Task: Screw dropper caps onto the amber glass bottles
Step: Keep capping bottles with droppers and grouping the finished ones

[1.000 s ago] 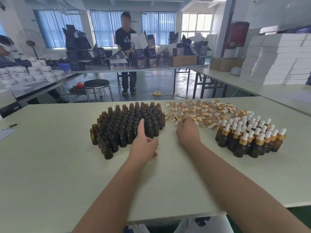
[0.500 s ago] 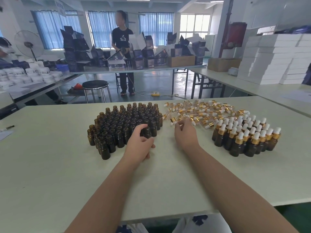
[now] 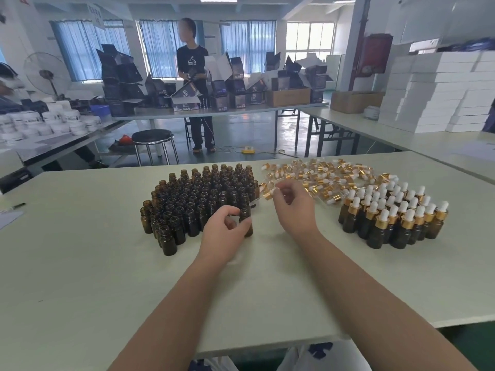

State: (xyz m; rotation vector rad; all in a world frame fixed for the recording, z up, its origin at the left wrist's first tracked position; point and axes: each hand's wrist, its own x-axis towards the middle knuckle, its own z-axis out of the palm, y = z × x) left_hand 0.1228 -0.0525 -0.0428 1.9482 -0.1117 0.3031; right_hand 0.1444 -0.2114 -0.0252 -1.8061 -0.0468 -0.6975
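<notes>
Just in front of the uncapped cluster [image 3: 203,199], the left grip [image 3: 225,232] clasps one amber bottle [image 3: 246,220] upright while the right grip [image 3: 292,207], beside that cluster, pinches a dropper cap [image 3: 268,195]. Entered askew, the cap could jam on the rim or cross-thread; its long axis lies nearly level, glass tip pointing toward the cluster
</notes>
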